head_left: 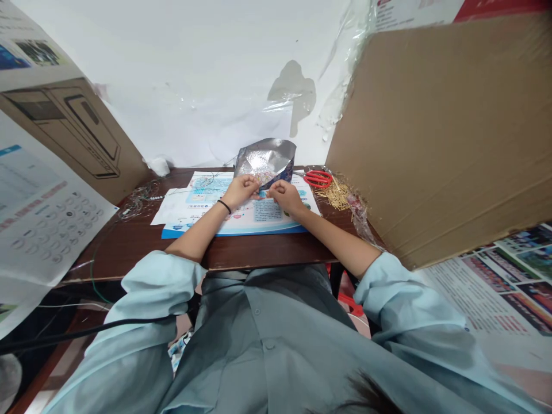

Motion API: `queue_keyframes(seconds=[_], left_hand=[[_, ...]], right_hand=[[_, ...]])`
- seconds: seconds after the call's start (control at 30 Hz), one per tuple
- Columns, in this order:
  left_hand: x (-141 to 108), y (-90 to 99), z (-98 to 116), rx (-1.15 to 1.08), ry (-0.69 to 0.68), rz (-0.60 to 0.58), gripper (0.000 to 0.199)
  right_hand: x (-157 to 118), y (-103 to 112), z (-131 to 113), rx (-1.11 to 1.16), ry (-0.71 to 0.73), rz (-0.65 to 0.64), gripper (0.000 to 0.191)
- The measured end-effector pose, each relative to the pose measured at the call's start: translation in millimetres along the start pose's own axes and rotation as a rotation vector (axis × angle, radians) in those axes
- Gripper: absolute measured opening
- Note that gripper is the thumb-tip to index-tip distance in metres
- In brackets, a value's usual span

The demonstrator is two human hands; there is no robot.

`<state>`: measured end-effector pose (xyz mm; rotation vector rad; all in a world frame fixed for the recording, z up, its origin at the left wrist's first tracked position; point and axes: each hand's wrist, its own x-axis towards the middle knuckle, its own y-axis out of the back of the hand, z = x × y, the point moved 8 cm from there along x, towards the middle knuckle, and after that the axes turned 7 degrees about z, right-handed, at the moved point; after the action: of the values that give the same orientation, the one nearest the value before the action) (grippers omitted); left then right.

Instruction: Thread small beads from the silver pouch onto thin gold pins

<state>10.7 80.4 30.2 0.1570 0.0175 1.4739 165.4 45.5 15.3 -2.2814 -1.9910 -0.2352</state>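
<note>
The brown table (267, 250) extends around the silver bag (267, 156), with printed sheets (202, 221) under and in front of it. Just in front of the bag, the left hand (241, 191) and right hand (285, 196) hold narrow pinches on a small bluish piece (262, 194). Fingertips partly cover the piece; its form is too small to tell. The bag's contents are hard to make out.

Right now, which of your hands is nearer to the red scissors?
My right hand. It is a little left of the red scissors; my left hand is farther left, on the far side of the right one.
</note>
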Motion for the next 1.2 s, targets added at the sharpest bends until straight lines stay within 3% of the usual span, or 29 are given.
queue_keyframes(seconds=[0.23, 0.53, 0.8, 1.2], left_hand=[[-5, -11.5, -9, -0.21, 0.079, -0.135, 0.019], [0, -15.6, -23, -0.244, 0.114, -0.194, 0.019], [1, -15.2, -27, -0.262, 0.131, -0.187, 0.016], [2, -16.0, -29, -0.305, 0.142, -0.167, 0.013]], right_hand=[[5, 10, -8, -0.155, 0.142, 0.059, 0.003], [1, 18, -32, -0.302, 0.293, 0.116, 0.008], [-3, 9, -35, -0.486, 0.437, 0.09, 0.016], [-2, 6, -35, -0.482, 0.443, 0.042, 0.018]])
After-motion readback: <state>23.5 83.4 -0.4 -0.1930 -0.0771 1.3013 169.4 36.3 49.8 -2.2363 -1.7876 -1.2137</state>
